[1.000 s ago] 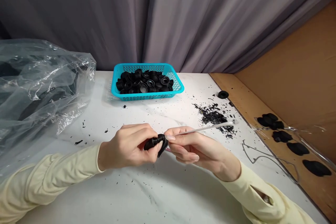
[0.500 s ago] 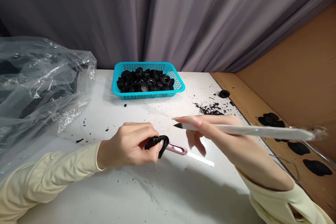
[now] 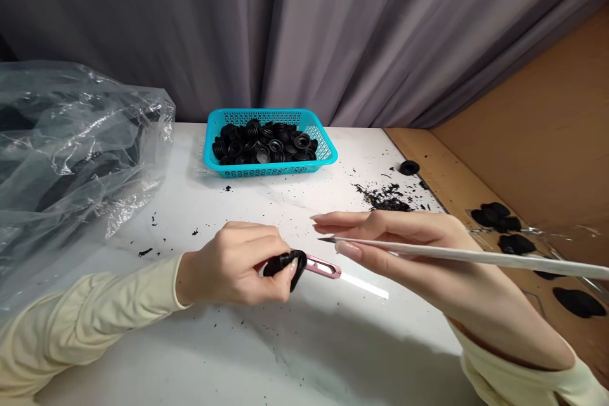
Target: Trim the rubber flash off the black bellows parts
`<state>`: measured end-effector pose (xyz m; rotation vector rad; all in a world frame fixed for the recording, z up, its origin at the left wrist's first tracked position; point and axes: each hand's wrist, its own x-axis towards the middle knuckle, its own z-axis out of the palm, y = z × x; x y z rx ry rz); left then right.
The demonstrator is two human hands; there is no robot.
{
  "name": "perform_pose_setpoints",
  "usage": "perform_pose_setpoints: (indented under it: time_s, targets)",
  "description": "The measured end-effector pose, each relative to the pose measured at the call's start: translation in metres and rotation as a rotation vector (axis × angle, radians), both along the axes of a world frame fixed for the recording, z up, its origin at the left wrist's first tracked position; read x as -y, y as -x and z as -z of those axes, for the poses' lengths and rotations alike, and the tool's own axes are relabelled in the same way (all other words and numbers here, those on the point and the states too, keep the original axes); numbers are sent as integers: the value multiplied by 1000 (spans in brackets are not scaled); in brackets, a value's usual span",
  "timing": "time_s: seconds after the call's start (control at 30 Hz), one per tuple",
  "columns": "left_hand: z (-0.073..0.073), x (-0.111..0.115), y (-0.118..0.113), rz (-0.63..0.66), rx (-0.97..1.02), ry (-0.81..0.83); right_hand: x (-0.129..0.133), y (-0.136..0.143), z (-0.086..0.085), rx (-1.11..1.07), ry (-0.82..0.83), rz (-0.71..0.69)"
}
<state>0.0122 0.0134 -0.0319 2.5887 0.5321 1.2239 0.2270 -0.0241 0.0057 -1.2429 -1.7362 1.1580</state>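
Pinched in my left hand (image 3: 247, 263) is a folded black rubber piece (image 3: 298, 269), its rim bent between thumb and fingers. My right hand (image 3: 394, 235) holds a long, slim white tool (image 3: 457, 254) with a dark pointed tip, gripped between thumb and fingers. That tip points left, a short way to the right of and above the rubber piece, apart from it. Just beyond the rubber piece, a pink-handled slide knife (image 3: 324, 268) lies on the table, partly covered by my left hand and the piece.
A blue basket (image 3: 271, 171) full of black ribbed rubber parts stands at the back. Clear plastic sheeting (image 3: 128, 158) fills the left. Black scraps (image 3: 390, 198) lie heaped on the white table (image 3: 238, 355). One round part (image 3: 409, 167) and several flat black pieces (image 3: 578, 302) are on the right.
My right hand has moved slightly right and down, and the white tool has turned so that it shows a narrower side. My left hand keeps hold of the rubber piece, almost unmoved.
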Motion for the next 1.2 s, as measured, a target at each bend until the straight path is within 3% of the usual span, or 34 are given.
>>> perform_pose_setpoints:
  time_s: [0.37, 0.7, 1.2]
  targets:
    - [6, 0, 0, 34, -34, -59, 5, 14, 1, 85, 90, -84]
    - [4, 3, 2, -36, -97, -134, 2, 15, 1, 107, 218, -12]
    - [7, 4, 3, -37, -136, -196, -1, 16, 11, 89, 212, 29]
